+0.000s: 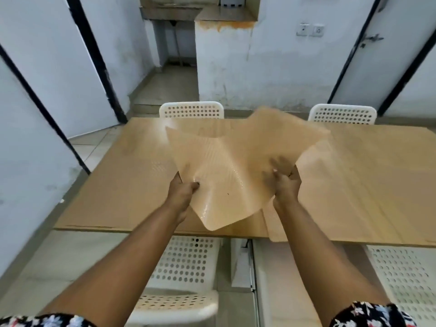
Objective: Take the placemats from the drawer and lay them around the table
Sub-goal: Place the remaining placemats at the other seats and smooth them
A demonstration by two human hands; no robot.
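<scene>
I hold beige, glossy, textured placemats (226,166) in the air over the near side of a light wooden table (122,185). My left hand (182,188) pinches the lower left edge of the mats, thumb on top. At the right side of the mats, my right hand (284,179) grips them with its fingers spread over the surface. The mats are bent and fanned, blurred by motion; at least two sheets show. Another beige mat (311,204) lies flat on the table under my right hand, its corner hanging slightly over the near edge.
Two white perforated plastic chairs (191,110) (342,114) stand at the table's far side. Two more (186,270) (401,279) are at the near side, below my arms. White walls with black-framed doors (368,53) enclose the room; a passage (172,74) opens behind.
</scene>
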